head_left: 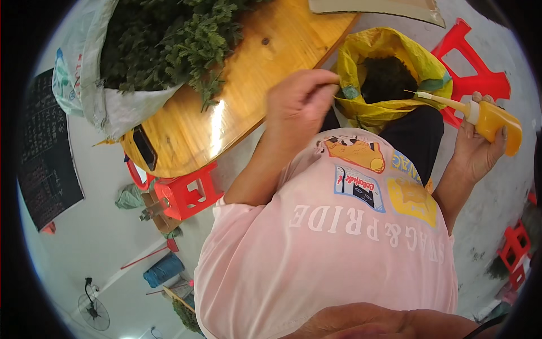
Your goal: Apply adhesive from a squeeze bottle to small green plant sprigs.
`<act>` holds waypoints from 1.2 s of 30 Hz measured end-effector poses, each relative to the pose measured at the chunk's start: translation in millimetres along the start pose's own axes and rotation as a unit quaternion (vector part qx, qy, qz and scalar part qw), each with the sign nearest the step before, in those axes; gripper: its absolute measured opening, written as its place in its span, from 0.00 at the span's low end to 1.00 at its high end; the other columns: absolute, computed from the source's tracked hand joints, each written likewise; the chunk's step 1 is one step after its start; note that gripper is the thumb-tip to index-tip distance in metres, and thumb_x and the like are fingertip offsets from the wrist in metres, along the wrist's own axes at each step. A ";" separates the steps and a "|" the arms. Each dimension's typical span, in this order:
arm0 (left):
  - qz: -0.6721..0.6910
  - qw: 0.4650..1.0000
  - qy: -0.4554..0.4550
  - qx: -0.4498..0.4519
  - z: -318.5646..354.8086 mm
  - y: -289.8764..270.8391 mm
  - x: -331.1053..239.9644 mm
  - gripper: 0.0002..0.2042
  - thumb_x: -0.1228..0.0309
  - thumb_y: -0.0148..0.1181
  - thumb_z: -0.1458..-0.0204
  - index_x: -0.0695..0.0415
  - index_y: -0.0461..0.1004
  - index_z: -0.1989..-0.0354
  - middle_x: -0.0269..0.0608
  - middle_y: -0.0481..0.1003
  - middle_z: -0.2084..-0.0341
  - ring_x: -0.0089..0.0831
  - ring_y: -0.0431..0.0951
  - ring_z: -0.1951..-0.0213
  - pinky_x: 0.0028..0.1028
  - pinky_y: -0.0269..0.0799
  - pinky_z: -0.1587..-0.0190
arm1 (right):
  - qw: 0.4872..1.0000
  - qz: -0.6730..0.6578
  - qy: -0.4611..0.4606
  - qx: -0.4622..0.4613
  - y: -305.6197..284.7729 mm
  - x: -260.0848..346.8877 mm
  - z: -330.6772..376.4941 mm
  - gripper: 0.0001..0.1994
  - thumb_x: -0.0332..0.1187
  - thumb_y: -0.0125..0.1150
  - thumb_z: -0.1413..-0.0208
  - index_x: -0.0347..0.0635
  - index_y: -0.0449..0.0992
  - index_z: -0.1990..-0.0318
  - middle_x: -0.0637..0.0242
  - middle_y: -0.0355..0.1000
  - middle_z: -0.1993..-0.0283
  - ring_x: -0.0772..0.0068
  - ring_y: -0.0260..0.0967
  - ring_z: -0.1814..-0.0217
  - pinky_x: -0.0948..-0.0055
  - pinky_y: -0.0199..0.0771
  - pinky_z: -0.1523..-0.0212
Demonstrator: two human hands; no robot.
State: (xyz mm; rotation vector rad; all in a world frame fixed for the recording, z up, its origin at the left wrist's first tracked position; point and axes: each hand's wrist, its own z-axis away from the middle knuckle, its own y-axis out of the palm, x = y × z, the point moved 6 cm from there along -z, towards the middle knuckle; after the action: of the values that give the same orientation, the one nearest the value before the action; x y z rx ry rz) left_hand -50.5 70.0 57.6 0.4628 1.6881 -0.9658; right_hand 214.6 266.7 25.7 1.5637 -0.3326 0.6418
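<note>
Squeeze bottle (499, 129) is clasped by the right hand (480, 151) right of the yellow bag (375, 42), seemingly for aiming inward; left hand's (299, 107) closure, bag's left, cannot be told.

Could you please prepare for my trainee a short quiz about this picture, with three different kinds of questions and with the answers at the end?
1. What does the person's right hand hold?
A. a red plastic stool
B. a yellow squeeze bottle with a thin nozzle
C. a sprig of green foliage

2. True or false: the crumpled yellow plastic bag is tied shut.

3. Which hand is nearer to the glossy wooden tabletop with a curved edge?

Key:
1. B.
2. False; the bag's mouth is open, and dark green contents show inside.
3. The left hand.
</note>
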 end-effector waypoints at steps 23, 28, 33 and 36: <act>0.162 0.960 -0.018 -0.229 15.0 -167.2 29.5 0.09 0.79 0.57 0.49 0.65 0.74 0.59 0.44 0.76 0.64 0.31 0.77 0.68 0.25 0.75 0.69 | 0.999 0.036 0.034 0.015 23.8 -32.1 7.1 0.19 0.32 0.62 0.51 0.35 0.67 0.52 0.47 0.66 0.53 0.46 0.65 0.47 0.59 0.69 0.45; 0.350 0.919 -0.028 -0.181 12.8 -117.8 28.8 0.09 0.82 0.56 0.50 0.66 0.73 0.60 0.47 0.76 0.63 0.38 0.78 0.64 0.31 0.79 0.65 | 0.999 0.034 0.034 0.009 30.5 -37.5 8.2 0.18 0.32 0.60 0.50 0.36 0.67 0.52 0.48 0.68 0.53 0.46 0.65 0.46 0.61 0.71 0.47; 0.433 0.895 -0.065 -0.082 9.5 -54.5 30.0 0.09 0.81 0.57 0.51 0.66 0.72 0.61 0.49 0.76 0.66 0.39 0.78 0.65 0.33 0.78 0.65 | 0.992 -0.073 0.081 0.058 42.2 -47.0 5.5 0.17 0.32 0.59 0.49 0.38 0.68 0.53 0.51 0.68 0.52 0.48 0.65 0.46 0.61 0.71 0.49; 0.450 0.889 -0.081 -0.041 8.5 -27.3 22.3 0.09 0.80 0.58 0.51 0.66 0.71 0.61 0.51 0.76 0.68 0.40 0.79 0.66 0.33 0.79 0.67 | 0.981 -0.120 0.118 0.101 60.6 -51.1 10.1 0.16 0.33 0.59 0.48 0.39 0.68 0.53 0.55 0.68 0.51 0.49 0.65 0.46 0.54 0.67 0.46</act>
State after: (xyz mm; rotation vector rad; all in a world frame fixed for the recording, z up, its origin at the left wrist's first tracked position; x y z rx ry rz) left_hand -72.5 43.4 46.3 0.9640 1.1379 -0.2309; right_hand 141.3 241.7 45.6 1.6681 0.1016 0.6778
